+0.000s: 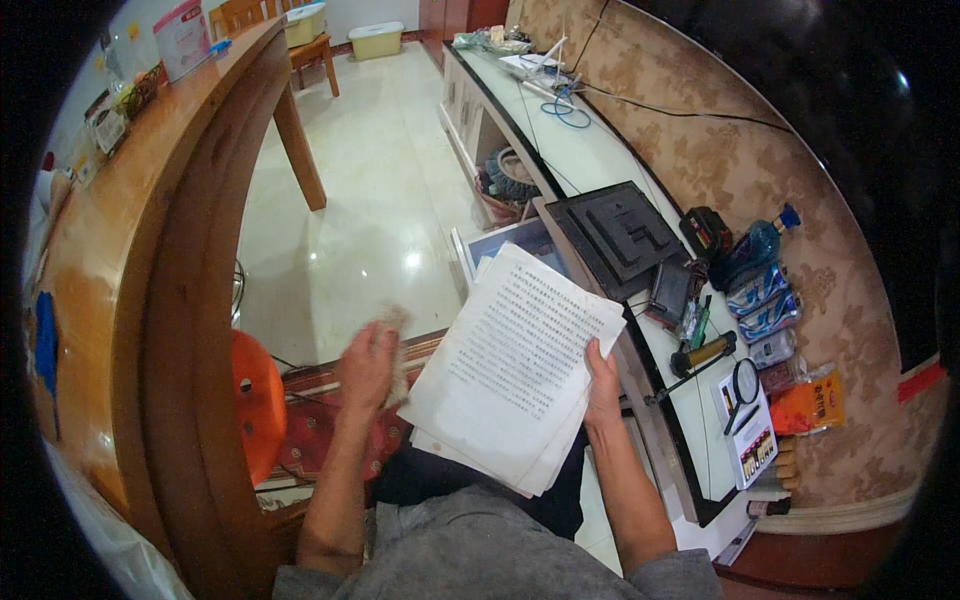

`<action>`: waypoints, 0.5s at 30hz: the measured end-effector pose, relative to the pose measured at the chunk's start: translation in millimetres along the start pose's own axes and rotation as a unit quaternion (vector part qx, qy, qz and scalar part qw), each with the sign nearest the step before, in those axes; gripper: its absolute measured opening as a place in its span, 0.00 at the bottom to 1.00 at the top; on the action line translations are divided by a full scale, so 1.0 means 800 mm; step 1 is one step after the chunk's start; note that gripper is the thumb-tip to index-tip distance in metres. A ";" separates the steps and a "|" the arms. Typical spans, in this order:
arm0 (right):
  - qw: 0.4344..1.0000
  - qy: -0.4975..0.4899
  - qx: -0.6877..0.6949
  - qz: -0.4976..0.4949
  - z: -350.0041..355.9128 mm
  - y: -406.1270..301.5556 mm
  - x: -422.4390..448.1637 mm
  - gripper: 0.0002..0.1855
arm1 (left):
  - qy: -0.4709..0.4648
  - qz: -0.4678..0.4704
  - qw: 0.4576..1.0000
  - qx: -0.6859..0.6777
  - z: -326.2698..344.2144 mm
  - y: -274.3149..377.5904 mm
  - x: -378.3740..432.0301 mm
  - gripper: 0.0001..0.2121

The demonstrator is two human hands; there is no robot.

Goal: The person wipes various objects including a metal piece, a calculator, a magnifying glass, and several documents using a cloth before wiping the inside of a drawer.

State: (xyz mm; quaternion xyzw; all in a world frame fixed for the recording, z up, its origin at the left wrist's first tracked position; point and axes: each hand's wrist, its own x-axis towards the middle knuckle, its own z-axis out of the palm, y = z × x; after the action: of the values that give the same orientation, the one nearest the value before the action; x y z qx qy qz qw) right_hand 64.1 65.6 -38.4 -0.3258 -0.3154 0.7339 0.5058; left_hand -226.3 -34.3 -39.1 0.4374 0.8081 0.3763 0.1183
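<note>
A small stack of printed paper sheets (510, 367) lies tilted above my lap, covered in lines of text. My right hand (602, 386) grips its right edge, thumb on top. To the left of the papers, my left hand (366, 367) is closed around a beige cloth (397, 367); both are blurred. Beyond the top of the sheets, an open drawer (491, 244) projects from the white cabinet, partly hidden by the paper.
On the cabinet top (577, 161) are a black molded tray (619, 236), a magnifying glass (745, 382), a white box (746, 435) and bottles. A wooden table (180, 150) stands left, with an orange stool (255, 409) beside it. A person's arm (56, 202) shows at far left.
</note>
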 end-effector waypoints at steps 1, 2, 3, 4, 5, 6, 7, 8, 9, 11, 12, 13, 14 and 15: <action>1.000 -0.011 0.008 -0.004 -0.005 0.001 0.003 0.21 | -0.121 -0.043 0.991 -0.031 0.003 0.026 -0.005 0.16; 1.000 -0.007 0.006 -0.005 -0.009 -0.002 0.003 0.21 | -0.168 -0.017 0.986 -0.005 0.004 0.057 -0.014 0.20; 1.000 -0.007 0.011 -0.006 -0.007 -0.007 0.003 0.21 | -0.211 0.001 0.974 0.080 0.006 0.063 -0.021 0.20; 1.000 -0.007 0.015 -0.007 -0.005 -0.012 0.004 0.21 | -0.240 0.000 0.968 0.066 0.004 0.064 -0.031 0.22; 1.000 -0.006 0.014 -0.009 -0.008 -0.015 0.002 0.21 | -0.273 0.002 0.961 0.051 0.005 0.063 -0.041 0.24; 1.000 -0.017 0.011 -0.002 -0.011 -0.019 0.000 0.22 | -0.274 0.004 0.960 0.050 0.003 0.059 -0.045 0.24; 1.000 -0.027 0.007 0.006 -0.014 -0.021 -0.002 0.23 | -0.325 -0.006 0.945 0.027 -0.001 0.053 -0.047 0.24; 1.000 -0.015 0.007 0.019 -0.020 -0.020 0.002 0.23 | -0.374 -0.016 0.927 0.002 -0.003 0.050 -0.048 0.25; 1.000 -0.012 0.004 0.015 -0.024 -0.019 0.003 0.23 | -0.376 -0.011 0.927 -0.002 -0.005 0.049 -0.050 0.25; 0.996 -0.017 0.091 0.003 -0.020 -0.015 0.006 0.23 | -0.411 0.006 0.901 -0.138 -0.012 0.052 -0.051 0.24; 0.995 -0.026 0.102 0.002 -0.015 -0.018 0.008 0.23 | -0.462 -0.076 0.847 -0.253 -0.018 0.064 -0.049 0.22; 0.994 -0.028 0.102 -0.001 -0.009 -0.026 0.010 0.23 | -0.461 -0.073 0.848 -0.252 -0.012 0.066 -0.052 0.22; 0.992 -0.054 0.116 0.001 0.011 -0.034 0.010 0.23 | -0.442 -0.070 0.849 -0.279 -0.012 0.062 -0.060 0.20; 0.990 -0.070 0.122 -0.002 0.019 -0.044 0.014 0.23 | -0.434 -0.065 0.843 -0.311 -0.007 0.071 -0.060 0.19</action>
State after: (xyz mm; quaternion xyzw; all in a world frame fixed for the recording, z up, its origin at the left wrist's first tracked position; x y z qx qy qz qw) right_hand 67.7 84.4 -2.9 -0.2090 -0.2583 0.7871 0.5197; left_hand -165.9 -56.4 -1.0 0.4431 0.5414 0.3710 0.6107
